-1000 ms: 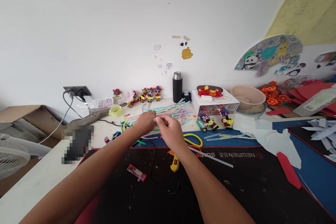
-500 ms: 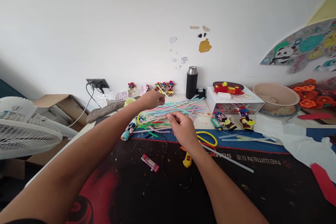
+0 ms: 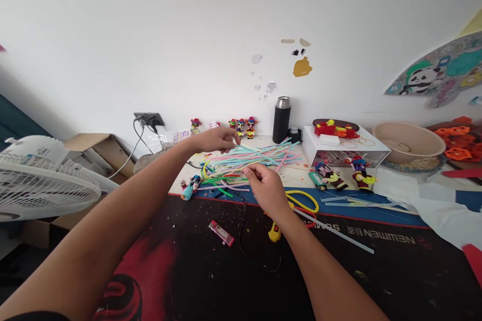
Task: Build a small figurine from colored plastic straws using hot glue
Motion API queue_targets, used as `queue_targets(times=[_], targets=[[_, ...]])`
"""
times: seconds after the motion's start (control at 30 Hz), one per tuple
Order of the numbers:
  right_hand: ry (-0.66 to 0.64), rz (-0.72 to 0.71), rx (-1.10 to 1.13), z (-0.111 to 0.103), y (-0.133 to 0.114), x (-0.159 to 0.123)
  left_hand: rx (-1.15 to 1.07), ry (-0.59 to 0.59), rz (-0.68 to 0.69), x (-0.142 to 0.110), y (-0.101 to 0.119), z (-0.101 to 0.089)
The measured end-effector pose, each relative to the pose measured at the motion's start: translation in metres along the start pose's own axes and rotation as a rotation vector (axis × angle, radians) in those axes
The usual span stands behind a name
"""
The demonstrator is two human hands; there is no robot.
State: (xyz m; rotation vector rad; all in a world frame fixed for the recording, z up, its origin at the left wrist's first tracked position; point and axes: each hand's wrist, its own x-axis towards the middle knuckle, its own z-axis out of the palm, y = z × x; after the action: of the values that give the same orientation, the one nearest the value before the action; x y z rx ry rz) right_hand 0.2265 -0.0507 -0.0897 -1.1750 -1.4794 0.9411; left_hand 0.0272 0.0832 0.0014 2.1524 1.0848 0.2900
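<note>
Stems: just beyond the right hand, beside the left hand.
Handling: likely light, soft, bendy; pinch near one end.
Left hand: curled, grip unclear.
Right hand: narrow pinch, contents unclear.

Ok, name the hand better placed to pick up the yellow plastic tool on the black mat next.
Probably the right hand: the yellow plastic tool lies close by it, while the left hand is farther off, near the thin pastel strands.
</note>
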Motion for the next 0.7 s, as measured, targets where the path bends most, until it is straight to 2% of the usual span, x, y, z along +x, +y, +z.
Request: queue_targets(times=[0.07, 0.2, 0.33, 0.37, 0.5, 0.57, 0.7], targets=[[0.003, -0.007, -0.017, 0.0, 0.0, 0.0, -0.129, 0.036, -0.005, -0.006, 0.0, 0.001], [0.009, -0.023, -0.024, 0.002, -0.001, 0.0, -0.264, -0.051, -0.032, -0.017, 0.001, 0.005], [-0.003, -0.035, -0.034, 0.003, -0.002, 0.0, -0.679, 0.236, 0.093, -0.026, 0.006, 0.008], [-0.008, -0.037, -0.034, 0.003, -0.001, -0.001, -0.779, 0.277, 0.108, -0.028, 0.007, 0.01], [-0.017, -0.047, -0.047, 0.004, 0.0, -0.002, -1.079, 0.329, 0.167, -0.036, 0.008, 0.025], [-0.015, -0.049, -0.045, 0.005, 0.0, -0.002, -1.191, 0.401, 0.226, -0.04, 0.006, 0.039], [-0.007, -0.05, -0.046, 0.007, 0.002, -0.001, -1.281, 0.464, 0.195, -0.043, -0.006, 0.069]])
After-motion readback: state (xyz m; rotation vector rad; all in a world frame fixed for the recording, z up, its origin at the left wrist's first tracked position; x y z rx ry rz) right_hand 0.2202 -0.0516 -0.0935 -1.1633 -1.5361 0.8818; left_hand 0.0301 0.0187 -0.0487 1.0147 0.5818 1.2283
